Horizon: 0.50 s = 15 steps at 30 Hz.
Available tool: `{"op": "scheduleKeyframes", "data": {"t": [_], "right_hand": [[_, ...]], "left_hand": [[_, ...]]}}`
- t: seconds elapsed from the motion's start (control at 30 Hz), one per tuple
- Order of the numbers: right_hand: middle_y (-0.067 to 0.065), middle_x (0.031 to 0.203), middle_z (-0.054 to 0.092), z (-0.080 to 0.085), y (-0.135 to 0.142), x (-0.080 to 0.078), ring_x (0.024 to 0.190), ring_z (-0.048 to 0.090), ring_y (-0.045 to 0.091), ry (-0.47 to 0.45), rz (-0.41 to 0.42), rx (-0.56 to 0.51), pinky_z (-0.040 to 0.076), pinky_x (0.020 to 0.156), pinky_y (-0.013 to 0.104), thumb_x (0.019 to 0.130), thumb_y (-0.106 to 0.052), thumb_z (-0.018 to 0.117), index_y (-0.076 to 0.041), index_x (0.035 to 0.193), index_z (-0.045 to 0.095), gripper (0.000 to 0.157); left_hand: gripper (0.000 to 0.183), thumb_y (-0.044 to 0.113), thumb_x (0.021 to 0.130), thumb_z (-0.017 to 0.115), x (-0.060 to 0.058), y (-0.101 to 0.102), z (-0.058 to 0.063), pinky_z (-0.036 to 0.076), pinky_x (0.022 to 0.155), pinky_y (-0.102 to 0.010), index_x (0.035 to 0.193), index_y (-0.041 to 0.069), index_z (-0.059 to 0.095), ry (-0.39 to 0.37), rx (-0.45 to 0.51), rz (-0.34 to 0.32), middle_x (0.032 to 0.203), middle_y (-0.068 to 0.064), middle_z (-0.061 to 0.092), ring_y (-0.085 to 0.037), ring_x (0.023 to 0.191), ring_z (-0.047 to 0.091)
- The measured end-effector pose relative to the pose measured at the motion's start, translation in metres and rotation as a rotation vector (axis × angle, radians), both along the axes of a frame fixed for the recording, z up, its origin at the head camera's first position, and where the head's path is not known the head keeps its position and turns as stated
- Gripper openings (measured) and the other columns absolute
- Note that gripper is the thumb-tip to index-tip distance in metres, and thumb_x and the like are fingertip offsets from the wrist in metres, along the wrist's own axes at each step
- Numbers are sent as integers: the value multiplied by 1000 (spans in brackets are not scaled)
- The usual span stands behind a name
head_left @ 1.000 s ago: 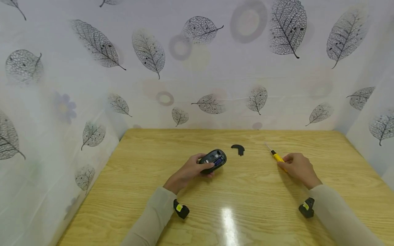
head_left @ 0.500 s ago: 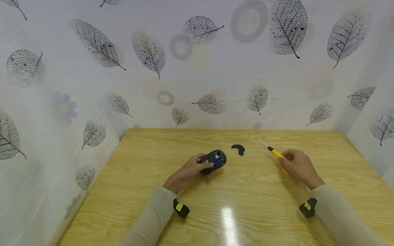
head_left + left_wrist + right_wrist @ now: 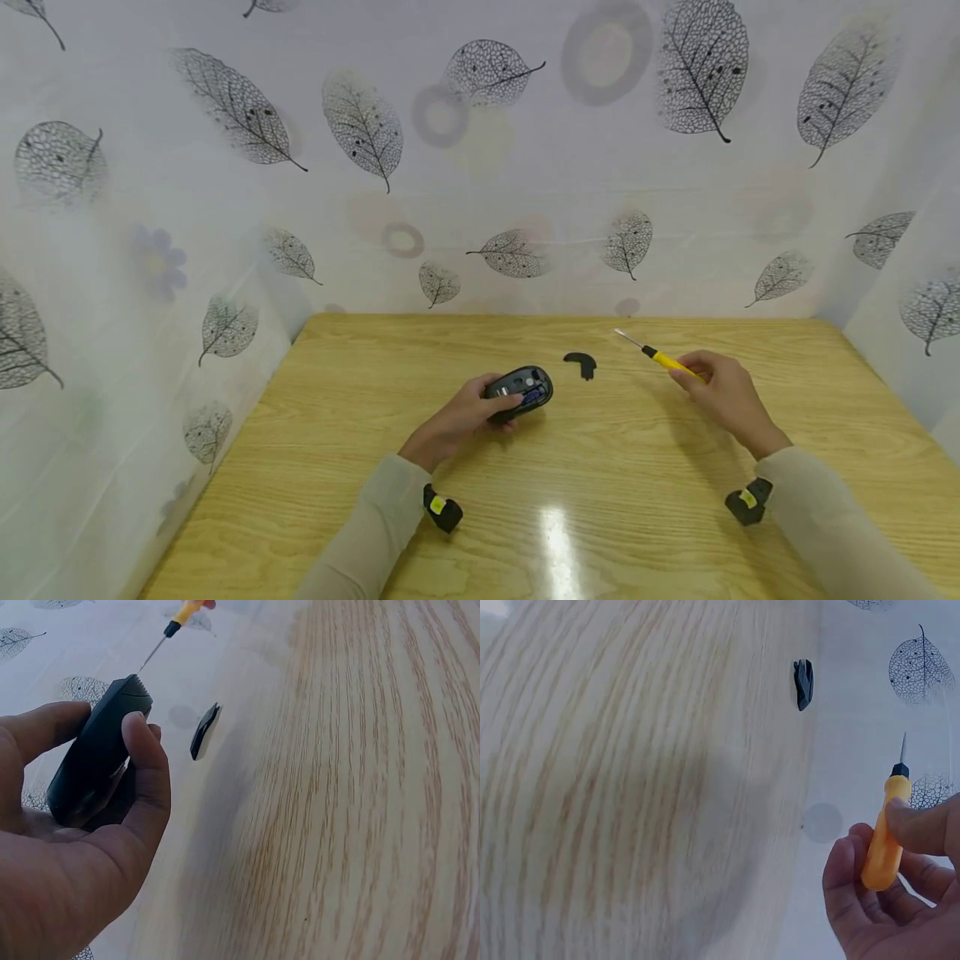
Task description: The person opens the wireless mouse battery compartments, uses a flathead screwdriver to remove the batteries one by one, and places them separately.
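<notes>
My left hand [image 3: 468, 414] grips a black computer mouse [image 3: 531, 379], thumb across its underside and fingers beneath. The underside faces up with its battery compartment uncovered, and a blue battery [image 3: 534, 395] shows inside. In the left wrist view the mouse [image 3: 94, 761] is seen edge-on between thumb and fingers. My right hand [image 3: 723, 396] holds a screwdriver [image 3: 663, 360] by its yellow handle, its metal shaft pointing left and away. The right wrist view shows the screwdriver [image 3: 885, 844] between thumb and fingers. Between the hands, a black curved battery cover [image 3: 583, 363] lies on the table.
The wooden table [image 3: 600, 475] ends at a far edge against a white curtain [image 3: 510, 183] printed with leaves. A black wrist camera [image 3: 442, 510] sits at the left cuff, and another camera [image 3: 748, 502] at the right cuff.
My right hand has raised the screwdriver and shifted its tip to the left, swinging the shaft flatter. The left hand and the mouse stay nearly still; the cover has not moved.
</notes>
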State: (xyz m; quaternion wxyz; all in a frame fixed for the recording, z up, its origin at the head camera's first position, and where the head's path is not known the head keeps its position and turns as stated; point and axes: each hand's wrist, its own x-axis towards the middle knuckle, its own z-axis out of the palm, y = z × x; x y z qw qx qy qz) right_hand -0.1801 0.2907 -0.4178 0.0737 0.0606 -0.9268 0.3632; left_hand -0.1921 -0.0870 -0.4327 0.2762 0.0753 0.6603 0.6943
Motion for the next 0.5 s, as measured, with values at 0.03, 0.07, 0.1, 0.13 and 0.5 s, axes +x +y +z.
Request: {"op": "scheduleKeyframes", "data": {"t": [0.03, 0.07, 0.1, 0.13, 0.5], "right_hand": [[30, 108, 69, 1, -1, 0, 84, 68, 34, 1, 6, -11, 56, 60, 26, 102, -18, 64, 11, 117, 64, 32], [30, 109, 68, 1, -2, 0, 83, 68, 34, 3, 11, -23, 56, 59, 25, 102, -17, 63, 11, 118, 64, 32], [31, 109, 68, 2, -3, 0, 82, 68, 33, 6, 15, -34, 57, 58, 24, 102, -17, 64, 11, 118, 63, 32], [31, 109, 68, 3, -4, 0, 81, 68, 33, 10, 19, -39, 57, 58, 24, 102, -17, 64, 11, 119, 63, 33], [25, 99, 69, 11, -15, 2, 72, 67, 27, 57, 58, -79, 59, 58, 30, 103, -19, 63, 8, 123, 64, 33]], "left_hand": [[49, 17, 101, 65, 0, 0, 0, 60, 76, -29, 142, -1, 45, 1, -2, 0, 125, -22, 58, -22, 86, 66], [50, 18, 101, 66, 0, 0, -1, 60, 76, -29, 142, -1, 45, 0, -2, 1, 125, -21, 58, -21, 86, 65], [50, 18, 101, 66, 0, 0, -1, 60, 76, -29, 142, -1, 45, -2, -3, 1, 125, -21, 58, -21, 86, 65], [50, 18, 101, 66, 0, 0, -1, 60, 76, -29, 142, 0, 45, -4, -4, 3, 125, -21, 58, -21, 86, 65], [50, 12, 100, 66, -1, 0, -2, 61, 87, -37, 142, -2, 43, -38, 39, 48, 130, -26, 55, -26, 91, 72]]}}
